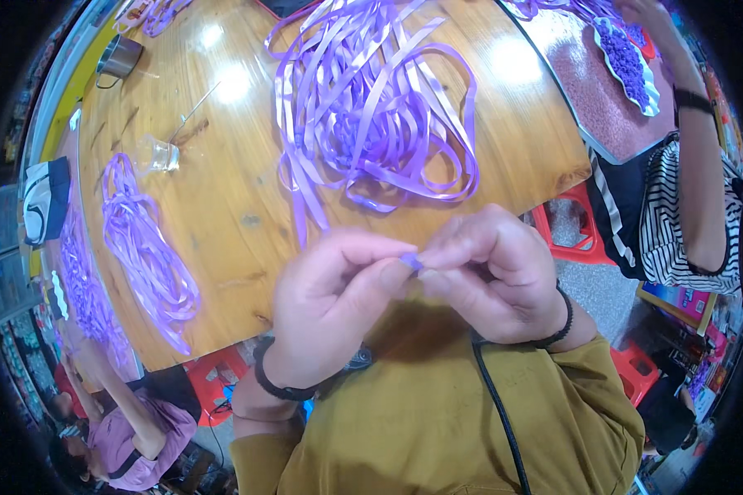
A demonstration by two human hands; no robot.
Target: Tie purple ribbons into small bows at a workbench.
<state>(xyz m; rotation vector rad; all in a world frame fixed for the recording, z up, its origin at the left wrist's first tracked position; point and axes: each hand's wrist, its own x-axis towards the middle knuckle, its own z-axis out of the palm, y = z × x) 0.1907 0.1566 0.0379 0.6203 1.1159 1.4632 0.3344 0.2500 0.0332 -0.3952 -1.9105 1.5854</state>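
Observation:
In front of my chest, my left hand (326, 301) and my right hand (508, 276) meet at the fingertips. Both pinch a small purple piece (411, 261), mostly covered by the fingers, so its exact kind does not show. Just beyond my hands lies a large loose heap of shiny purple ribbons (371, 124), with loops and ends trailing toward me. A second, flatter bundle of purple ribbons (144, 247) rests on the left part of the table.
The wooden table (231, 181) also bears a metal mug (120, 58) and a clear cup (161, 155) with a thin stick. A white dish of small purple pieces (623, 66) stands at right, near a co-worker in stripes (685, 214). Another person (132, 429) sits at left.

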